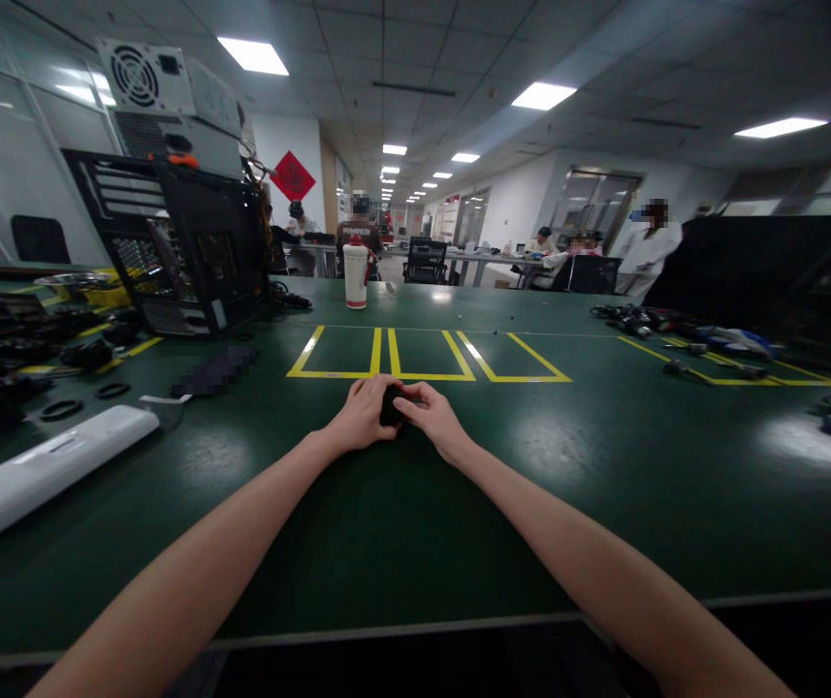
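Note:
Both my hands meet over the middle of the green table [386,543], just in front of the yellow tape outlines [430,376]. Between them is a small black object [390,407], mostly covered by fingers, so its kind does not show. My left hand [364,415] wraps round it from the left, closed. From the right, my right hand [433,417] presses thumb and fingers against it, also closed.
A white power strip [58,465] lies at left, near black rings [61,410]. Behind stands an open computer case [197,233] with a power supply [160,82] on top. A white cup [356,276] stands beyond the tape. Cables [713,344] lie at right. Several people work farther back.

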The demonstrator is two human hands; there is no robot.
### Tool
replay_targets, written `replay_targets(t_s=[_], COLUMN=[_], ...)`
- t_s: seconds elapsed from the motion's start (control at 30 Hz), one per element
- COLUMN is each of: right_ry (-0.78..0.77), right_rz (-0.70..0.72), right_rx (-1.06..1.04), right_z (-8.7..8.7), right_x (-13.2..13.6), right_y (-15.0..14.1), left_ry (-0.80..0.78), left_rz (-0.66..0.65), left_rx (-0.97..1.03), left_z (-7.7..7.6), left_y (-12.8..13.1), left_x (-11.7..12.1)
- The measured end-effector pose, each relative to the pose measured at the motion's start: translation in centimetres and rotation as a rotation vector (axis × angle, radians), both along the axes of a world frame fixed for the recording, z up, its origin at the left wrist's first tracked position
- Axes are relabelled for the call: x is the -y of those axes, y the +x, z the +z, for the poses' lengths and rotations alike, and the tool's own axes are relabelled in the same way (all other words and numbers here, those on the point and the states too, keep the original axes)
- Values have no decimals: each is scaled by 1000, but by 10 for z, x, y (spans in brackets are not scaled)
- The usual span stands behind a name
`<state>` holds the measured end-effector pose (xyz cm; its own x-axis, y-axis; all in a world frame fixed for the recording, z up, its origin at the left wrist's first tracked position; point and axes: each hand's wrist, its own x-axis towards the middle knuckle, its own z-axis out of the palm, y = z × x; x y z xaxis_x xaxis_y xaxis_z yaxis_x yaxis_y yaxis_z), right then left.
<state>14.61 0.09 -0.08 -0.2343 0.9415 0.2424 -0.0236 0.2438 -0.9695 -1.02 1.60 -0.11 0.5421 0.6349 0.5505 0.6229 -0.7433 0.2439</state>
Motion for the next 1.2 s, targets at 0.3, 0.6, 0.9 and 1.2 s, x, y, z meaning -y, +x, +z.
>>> replay_targets(t_s=[0.3, 0.6, 0.9, 1.2], right_ry=[-22, -14, -104, 26], right_rz=[49, 44, 52, 93], right_rx=[-31, -47, -77, -46], right_z=[-3, -1, -2, -2], right_x=[-4, 1, -4, 0], right_y=[2, 1, 1, 3], left_ry=[-24, -12, -21, -71], left_rz=[21, 33, 43, 34], left_rx=[-7, 6, -12, 0], left_z=[1, -3, -2, -1], left_y=[1, 1, 1, 0], left_x=[1, -4, -5, -4])
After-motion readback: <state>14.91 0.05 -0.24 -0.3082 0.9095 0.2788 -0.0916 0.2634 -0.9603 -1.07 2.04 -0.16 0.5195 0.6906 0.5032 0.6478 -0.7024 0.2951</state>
